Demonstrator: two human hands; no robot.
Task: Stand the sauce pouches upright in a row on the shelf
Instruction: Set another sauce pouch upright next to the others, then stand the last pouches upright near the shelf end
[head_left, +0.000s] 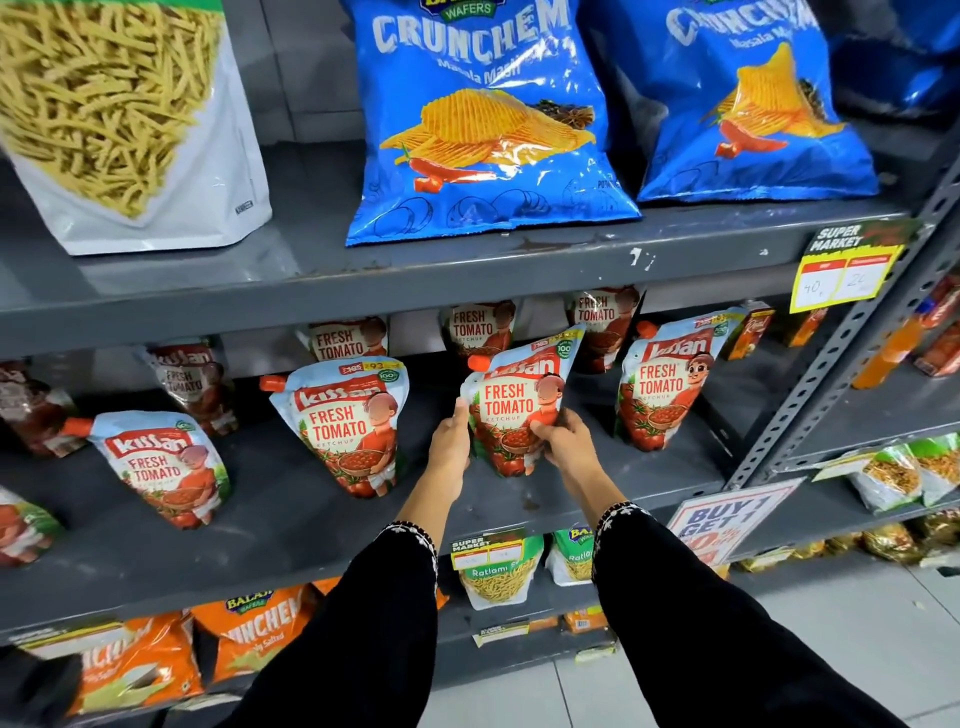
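Note:
Several Kissan tomato ketchup pouches stand on the grey middle shelf (291, 525). I hold one pouch (514, 400) upright between both hands, its base near the shelf surface. My left hand (449, 441) presses its left edge and my right hand (566, 441) grips its lower right side. Upright pouches stand to its left (345, 426), further left (161, 467) and to its right (662, 384). More pouches stand in a back row (348, 338), partly hidden under the shelf above.
The upper shelf holds blue wafer bags (483, 119) and a white snack bag (119, 119). Orange wafer bags (254, 634) and snack packs fill the lower shelf. A slotted upright post (831, 364) bounds the right side, with price tags (847, 270) and juice packs beyond.

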